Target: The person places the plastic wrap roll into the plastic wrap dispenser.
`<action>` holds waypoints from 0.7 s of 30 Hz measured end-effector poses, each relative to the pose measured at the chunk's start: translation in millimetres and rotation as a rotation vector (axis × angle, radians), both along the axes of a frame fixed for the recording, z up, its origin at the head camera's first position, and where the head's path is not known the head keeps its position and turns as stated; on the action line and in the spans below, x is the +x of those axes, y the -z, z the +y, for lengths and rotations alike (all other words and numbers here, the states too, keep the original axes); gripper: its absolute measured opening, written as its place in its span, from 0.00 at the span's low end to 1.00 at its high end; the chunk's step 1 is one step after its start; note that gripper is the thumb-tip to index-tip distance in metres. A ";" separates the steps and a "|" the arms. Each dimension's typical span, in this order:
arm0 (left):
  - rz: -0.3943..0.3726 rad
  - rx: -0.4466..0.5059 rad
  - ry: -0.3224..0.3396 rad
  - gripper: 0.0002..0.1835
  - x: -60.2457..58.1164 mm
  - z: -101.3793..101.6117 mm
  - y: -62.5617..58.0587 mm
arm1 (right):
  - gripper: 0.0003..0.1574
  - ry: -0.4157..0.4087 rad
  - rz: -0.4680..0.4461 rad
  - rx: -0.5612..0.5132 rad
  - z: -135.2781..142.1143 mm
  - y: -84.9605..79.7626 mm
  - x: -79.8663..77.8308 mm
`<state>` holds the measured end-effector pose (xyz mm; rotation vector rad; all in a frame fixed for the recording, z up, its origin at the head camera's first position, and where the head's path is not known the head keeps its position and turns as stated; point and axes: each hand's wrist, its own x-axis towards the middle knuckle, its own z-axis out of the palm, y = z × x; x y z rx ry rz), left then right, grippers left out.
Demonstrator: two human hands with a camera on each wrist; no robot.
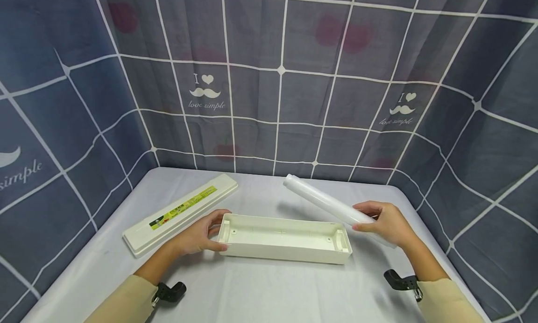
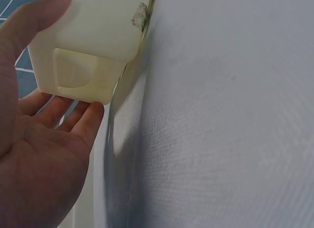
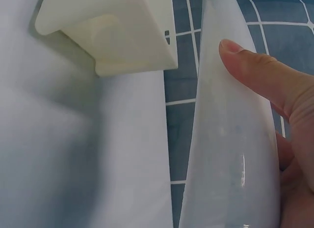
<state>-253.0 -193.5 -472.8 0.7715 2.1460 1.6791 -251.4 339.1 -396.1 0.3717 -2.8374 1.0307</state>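
Note:
A long cream plastic wrap box (image 1: 286,253), without its cover, stands on the table with its hollow side up. My left hand (image 1: 201,234) grips its left end, the thumb at the near side and the fingers at the far side; the left wrist view shows that end wall (image 2: 81,73) close up. A roll of plastic wrap (image 1: 323,201), whitish and glossy, is in my right hand (image 1: 384,222), which holds it near its right end. It slants beyond and to the right of the box. In the right wrist view, the thumb lies along the roll (image 3: 230,139).
A cream lid (image 1: 180,213) with a green and yellow label lies slanted at the left of the table, behind my left hand. White cloth (image 1: 269,290) covers the table. Blue-grey checked curtains (image 1: 252,89) close off the back and both sides.

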 end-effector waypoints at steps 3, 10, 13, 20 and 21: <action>0.003 -0.002 -0.002 0.51 -0.2 -0.1 0.4 | 0.36 -0.023 -0.005 -0.014 -4.2 -3.5 0.1; 0.003 -0.006 -0.006 0.51 -0.6 0.2 0.8 | 0.35 -0.075 -0.018 -0.040 -12.6 -7.5 -2.2; 0.004 -0.004 -0.005 0.51 -0.2 0.4 0.5 | 0.35 -0.099 -0.013 -0.051 -16.0 -7.7 -4.1; 0.006 -0.014 -0.012 0.51 0.4 0.6 -0.3 | 0.33 -0.138 -0.018 -0.077 -25.5 -9.0 -6.5; 0.006 -0.015 -0.014 0.51 0.4 0.6 -0.3 | 0.32 -0.145 -0.021 -0.080 -27.0 -9.4 -6.5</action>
